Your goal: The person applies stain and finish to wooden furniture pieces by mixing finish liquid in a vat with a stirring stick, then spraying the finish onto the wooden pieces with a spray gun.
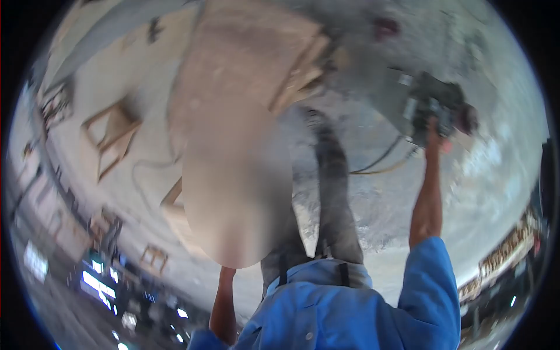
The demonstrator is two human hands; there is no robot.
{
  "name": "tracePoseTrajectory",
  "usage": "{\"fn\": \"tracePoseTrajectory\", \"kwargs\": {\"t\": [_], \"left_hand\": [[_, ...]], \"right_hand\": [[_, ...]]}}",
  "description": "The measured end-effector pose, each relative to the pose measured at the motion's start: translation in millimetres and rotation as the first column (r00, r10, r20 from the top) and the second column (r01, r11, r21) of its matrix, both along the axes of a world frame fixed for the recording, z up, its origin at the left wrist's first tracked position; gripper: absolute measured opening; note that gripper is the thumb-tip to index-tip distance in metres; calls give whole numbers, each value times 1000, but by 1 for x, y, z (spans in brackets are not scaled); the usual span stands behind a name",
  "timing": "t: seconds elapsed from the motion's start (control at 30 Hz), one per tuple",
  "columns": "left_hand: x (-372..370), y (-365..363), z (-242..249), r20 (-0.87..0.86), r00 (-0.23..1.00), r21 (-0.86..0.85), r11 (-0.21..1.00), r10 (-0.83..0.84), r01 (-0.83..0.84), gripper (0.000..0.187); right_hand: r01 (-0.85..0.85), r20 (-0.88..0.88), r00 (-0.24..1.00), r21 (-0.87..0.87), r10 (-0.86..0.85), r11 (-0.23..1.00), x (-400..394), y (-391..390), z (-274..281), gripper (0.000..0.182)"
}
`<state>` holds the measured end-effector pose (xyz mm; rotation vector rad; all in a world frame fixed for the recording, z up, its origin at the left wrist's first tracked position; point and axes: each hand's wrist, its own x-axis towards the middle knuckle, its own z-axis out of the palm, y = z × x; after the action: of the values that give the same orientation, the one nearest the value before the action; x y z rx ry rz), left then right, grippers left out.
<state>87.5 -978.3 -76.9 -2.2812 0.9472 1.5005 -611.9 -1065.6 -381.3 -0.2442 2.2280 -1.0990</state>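
Note:
My right arm stretches forward, and my right hand (432, 127) is on top of a dark, bulky machine (438, 105), its fingers apparently around a part of it. The machine's exact kind is too blurred to make out. A dark cord (385, 153) and a yellowish cord (388, 170) run from its near side toward my legs. My left forearm (224, 303) reaches forward into a large blurred patch, so my left hand and anything in it are hidden. Beyond that patch lies a large brown wooden panel (239, 52).
Wooden pieces (303, 81) lie along the panel's right edge. A wooden frame like a stool (112, 135) is on the pale floor at left, with a smaller one (154, 259) lower down. Stacked wood (507, 254) lines the right. A dark reddish thing (385, 28) sits far ahead.

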Motion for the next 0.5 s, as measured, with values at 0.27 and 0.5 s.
{"fn": "tracePoseTrajectory", "kwargs": {"t": [0.27,0.5], "left_hand": [[-29,46,22,-95,965,-311,914,243,-261,39],[-74,12,95,-252,968,-749,630,16,-205,38]], "right_hand": [[-204,175,951,-260,254,944,122,-59,194,33],[-730,44,666,-166,745,663,247,-76,360,31]]}}
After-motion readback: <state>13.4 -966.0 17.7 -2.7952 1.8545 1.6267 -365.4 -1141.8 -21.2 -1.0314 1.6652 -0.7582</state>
